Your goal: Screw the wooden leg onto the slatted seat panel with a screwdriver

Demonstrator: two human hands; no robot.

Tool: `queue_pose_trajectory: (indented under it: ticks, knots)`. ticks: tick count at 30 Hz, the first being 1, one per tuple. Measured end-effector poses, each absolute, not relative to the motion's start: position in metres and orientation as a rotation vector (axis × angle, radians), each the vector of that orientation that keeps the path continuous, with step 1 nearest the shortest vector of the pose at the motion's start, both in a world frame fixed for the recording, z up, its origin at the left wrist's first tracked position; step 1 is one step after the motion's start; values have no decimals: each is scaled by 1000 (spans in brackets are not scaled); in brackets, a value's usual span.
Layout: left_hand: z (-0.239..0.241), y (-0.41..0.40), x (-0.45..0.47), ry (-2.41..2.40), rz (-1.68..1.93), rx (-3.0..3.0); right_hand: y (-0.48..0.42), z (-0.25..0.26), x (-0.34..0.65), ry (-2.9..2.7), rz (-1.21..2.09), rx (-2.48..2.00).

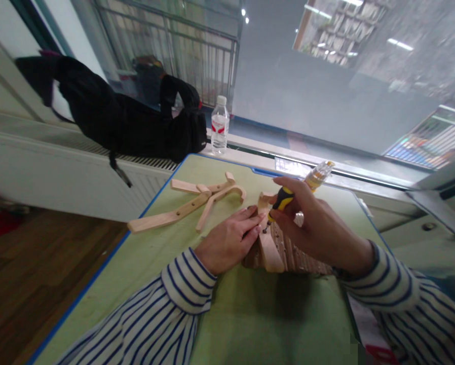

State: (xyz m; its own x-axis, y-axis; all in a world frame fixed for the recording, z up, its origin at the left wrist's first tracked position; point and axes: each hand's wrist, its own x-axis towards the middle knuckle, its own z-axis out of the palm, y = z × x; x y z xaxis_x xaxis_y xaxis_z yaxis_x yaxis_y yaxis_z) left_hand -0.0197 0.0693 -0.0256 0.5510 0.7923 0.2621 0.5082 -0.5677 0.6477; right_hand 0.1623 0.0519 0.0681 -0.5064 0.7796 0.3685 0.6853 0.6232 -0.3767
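The screwdriver is clasped in the curled fingers of the right hand. Its black-and-yellow collar sits between the fingertips and its clear amber handle sticks out beyond them. Its tip points down at a wooden piece, just beside the left fingertips. The left hand lies flat, fingers stretched out and unclenched, resting on that wooden piece, which runs beneath both hands against a slatted panel. Off to the outer side of the left fingers, well apart, curved wooden arms lie loose on the green table. Far past all the fingertips, a water bottle stands upright near a black bag.
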Motion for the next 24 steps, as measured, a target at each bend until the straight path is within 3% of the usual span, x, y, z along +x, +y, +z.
queue_pose_trajectory:
  ticks: [6,24]
  knots:
    - [-26,70,-19,1057,738,2294,56,62,169,-2330,324,-1151]
    - [-26,69,-20,1045,762,2279,51,48,164,-2237,74,-1236]
